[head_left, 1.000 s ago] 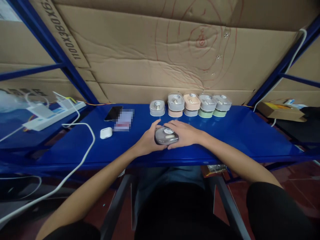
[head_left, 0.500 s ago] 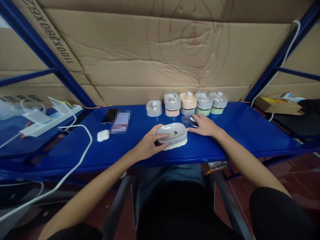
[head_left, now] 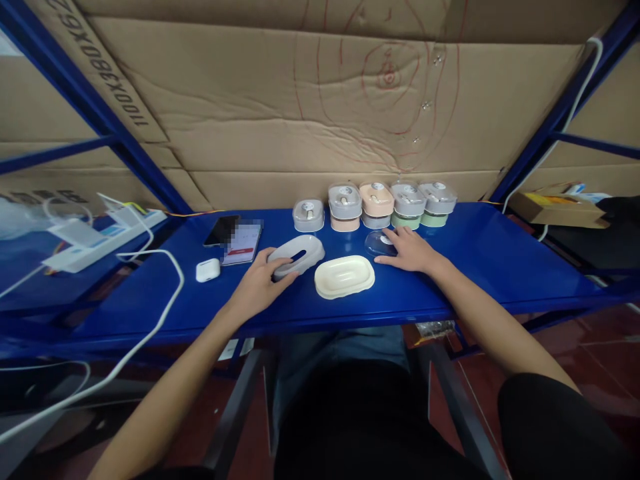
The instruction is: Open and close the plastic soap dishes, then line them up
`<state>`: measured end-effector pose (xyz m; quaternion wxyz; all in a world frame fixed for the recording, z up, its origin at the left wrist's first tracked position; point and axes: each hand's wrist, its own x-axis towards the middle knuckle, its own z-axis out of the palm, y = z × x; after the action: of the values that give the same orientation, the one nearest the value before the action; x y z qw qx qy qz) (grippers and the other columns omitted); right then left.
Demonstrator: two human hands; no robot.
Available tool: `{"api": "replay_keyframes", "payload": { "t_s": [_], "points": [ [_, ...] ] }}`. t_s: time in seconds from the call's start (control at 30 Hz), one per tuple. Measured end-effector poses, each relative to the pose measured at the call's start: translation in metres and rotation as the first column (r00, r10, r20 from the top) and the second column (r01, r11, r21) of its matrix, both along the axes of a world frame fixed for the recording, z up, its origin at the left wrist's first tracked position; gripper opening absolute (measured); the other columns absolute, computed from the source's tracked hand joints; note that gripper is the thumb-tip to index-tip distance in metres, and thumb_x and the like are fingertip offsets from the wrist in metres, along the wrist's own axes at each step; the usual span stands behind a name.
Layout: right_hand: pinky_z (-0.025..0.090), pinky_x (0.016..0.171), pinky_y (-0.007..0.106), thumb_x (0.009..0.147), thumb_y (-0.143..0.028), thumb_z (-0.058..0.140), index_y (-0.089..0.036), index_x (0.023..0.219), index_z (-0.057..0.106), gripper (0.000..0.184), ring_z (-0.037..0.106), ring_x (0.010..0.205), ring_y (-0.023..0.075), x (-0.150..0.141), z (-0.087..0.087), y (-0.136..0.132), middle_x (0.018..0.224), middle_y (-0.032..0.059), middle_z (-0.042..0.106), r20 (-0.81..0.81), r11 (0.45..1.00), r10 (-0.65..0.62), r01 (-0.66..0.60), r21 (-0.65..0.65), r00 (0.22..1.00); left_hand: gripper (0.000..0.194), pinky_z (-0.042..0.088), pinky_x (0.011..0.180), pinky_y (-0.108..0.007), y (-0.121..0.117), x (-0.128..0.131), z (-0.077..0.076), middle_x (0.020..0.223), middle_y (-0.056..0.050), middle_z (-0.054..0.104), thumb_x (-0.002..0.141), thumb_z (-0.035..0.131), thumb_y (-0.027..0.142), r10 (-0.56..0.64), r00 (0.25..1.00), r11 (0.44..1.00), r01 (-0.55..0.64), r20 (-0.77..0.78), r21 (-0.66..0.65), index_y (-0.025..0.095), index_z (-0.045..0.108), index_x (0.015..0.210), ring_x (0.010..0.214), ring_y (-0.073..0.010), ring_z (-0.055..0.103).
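Observation:
My left hand (head_left: 257,283) grips a grey oval soap-box tray (head_left: 313,248) by its left end, thumb and fingers around the rim; a slot shows in its middle. To the right of it a cream oval soap-box base (head_left: 345,275) lies on the blue table, its hollow facing up. Beyond the base, a clear plastic lid (head_left: 376,244) with a round sticker rests on the table. My right hand (head_left: 410,250) is closed around the lid's right end, thumb near the front and fingers over the top.
Several lidded soap boxes in grey, peach and green (head_left: 376,200) stand along the back, most stacked in pairs. At left lie a phone (head_left: 245,241), a dark flat device (head_left: 220,231), a white earbud case (head_left: 207,270) and a white power strip (head_left: 100,243). Cardboard (head_left: 250,87) closes the back.
My left hand has lifted the grey tray off the cream base and carried it left, uncovering the base. My right hand stays at the clear lid.

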<state>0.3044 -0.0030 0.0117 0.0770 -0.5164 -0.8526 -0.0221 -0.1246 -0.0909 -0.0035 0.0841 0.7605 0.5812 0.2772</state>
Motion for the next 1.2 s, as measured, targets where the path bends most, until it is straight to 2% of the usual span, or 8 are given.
{"api": "replay_keyframes", "payload": {
  "t_s": [0.1,0.2,0.37,0.67,0.8,0.93,1.07,1.2],
  "points": [
    [0.056,0.114,0.064,0.101,-0.096,0.045,-0.011,0.166,0.054,0.107,0.066,0.135,0.0517,-0.001,0.004,-0.002,0.142,0.0299,0.070,-0.029,1.000,-0.027,0.027,0.014,0.999,0.052,0.054,0.128,-0.057,-0.012,0.019,0.013,0.161,-0.015,0.058,0.105,0.067,0.062,-0.069,0.995,0.996,0.064,0.067,0.066,0.024,0.081,0.138,0.149,-0.0388,0.064],
    [0.055,0.116,0.063,0.104,-0.093,0.043,-0.012,0.164,0.054,0.102,0.066,0.136,0.0509,-0.001,0.007,-0.004,0.141,0.0289,0.071,-0.057,0.996,-0.083,0.085,0.030,0.995,0.047,0.052,0.131,-0.054,-0.026,0.049,0.023,0.166,-0.014,0.055,0.107,0.069,0.057,-0.247,0.967,0.968,0.244,0.066,0.054,0.024,0.081,0.139,0.155,-0.0372,0.060],
    [0.056,0.114,0.063,0.104,-0.091,0.046,-0.013,0.162,0.055,0.097,0.065,0.138,0.0524,0.000,0.009,-0.004,0.142,0.0295,0.071,-0.065,0.991,-0.132,0.133,0.021,0.989,0.046,0.043,0.138,-0.059,-0.029,0.091,0.019,0.178,-0.018,0.047,0.105,0.074,0.048,-0.335,0.942,0.941,0.336,0.026,-0.048,0.021,0.078,0.143,0.165,-0.0409,0.052],
    [0.056,0.116,0.069,0.100,-0.089,0.060,-0.015,0.163,0.058,0.097,0.067,0.139,0.0531,-0.004,0.009,-0.007,0.142,0.0281,0.073,-0.208,0.996,-0.073,0.082,0.035,0.975,0.047,0.049,0.134,-0.056,-0.009,0.084,0.018,0.167,-0.013,0.060,0.092,0.087,0.039,-0.372,0.920,0.921,0.382,0.125,-0.071,0.027,0.078,0.136,0.156,-0.0389,0.062],
    [0.050,0.126,0.068,0.099,-0.086,0.067,-0.024,0.168,0.055,0.093,0.062,0.150,0.0458,-0.017,0.018,-0.019,0.160,0.0209,0.066,-0.414,0.981,0.192,-0.165,0.100,0.890,0.071,0.049,0.133,-0.059,-0.004,0.080,0.014,0.169,-0.015,0.063,0.088,0.090,0.045,-0.368,0.908,0.913,0.394,0.201,-0.104,0.028,0.067,0.153,0.158,-0.0396,0.061],
    [0.050,0.128,0.063,0.093,-0.082,0.079,-0.028,0.168,0.060,0.094,0.062,0.149,0.0420,-0.044,0.026,-0.034,0.160,0.0161,0.066,-0.418,0.887,0.452,-0.447,0.118,0.788,0.113,0.048,0.133,-0.061,-0.002,0.083,0.006,0.172,-0.021,0.061,0.081,0.095,0.048,-0.299,0.903,0.919,0.360,0.308,-0.162,0.024,0.038,0.176,0.160,-0.0413,0.060],
    [0.055,0.123,0.063,0.089,-0.078,0.086,-0.028,0.167,0.062,0.096,0.065,0.143,0.0418,-0.069,0.021,-0.043,0.155,0.0169,0.068,-0.363,0.851,0.497,-0.525,0.025,0.788,0.126,0.048,0.133,-0.061,-0.003,0.085,0.001,0.170,-0.024,0.062,0.079,0.097,0.048,-0.242,0.907,0.936,0.312,0.345,-0.163,0.019,0.028,0.180,0.160,-0.0434,0.059],
    [0.055,0.122,0.065,0.090,-0.077,0.087,-0.031,0.168,0.062,0.094,0.066,0.140,0.0418,-0.078,0.015,-0.045,0.155,0.0161,0.068,-0.335,0.855,0.501,-0.517,0.047,0.798,0.125,0.050,0.132,-0.061,-0.004,0.085,0.000,0.168,-0.022,0.064,0.078,0.097,0.047,-0.252,0.910,0.938,0.313,0.330,-0.147,0.018,0.030,0.179,0.157,-0.0431,0.062]
  ]
}}
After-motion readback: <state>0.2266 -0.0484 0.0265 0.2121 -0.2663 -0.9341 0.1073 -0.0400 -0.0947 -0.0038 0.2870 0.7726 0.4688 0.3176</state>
